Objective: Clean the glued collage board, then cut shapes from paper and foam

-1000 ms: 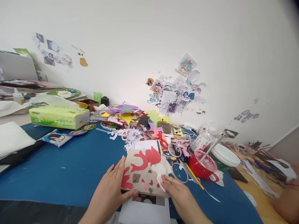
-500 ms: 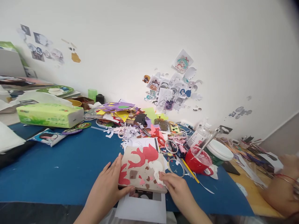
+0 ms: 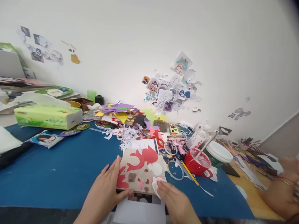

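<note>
A beige board (image 3: 140,173) with cut-paper shapes lies at the table's front edge. My left hand (image 3: 105,186) holds its left side, fingers along that edge and thumb by the near edge. On the board are a red cutout (image 3: 150,155), a white rounded shape (image 3: 156,169) and small brown and pink pieces. My right hand (image 3: 175,197) pinches a crumpled white tissue (image 3: 155,187) against the board's near right corner. Below the board, a white printed sheet (image 3: 140,211) sticks out toward me.
Paper scraps (image 3: 119,109) are heaped behind the board, with red-handled scissors (image 3: 160,142). To the right are tape rings (image 3: 175,170), a yellow pencil (image 3: 191,175), a red mug (image 3: 196,163) and a white-lidded tub (image 3: 219,151). A tissue pack (image 3: 46,116) lies left. Another person's arm (image 3: 277,193) rests at far right.
My right hand has moved the tissue toward me, from the white shape down to the near right corner, uncovering that shape. My left hand stays on the board.
</note>
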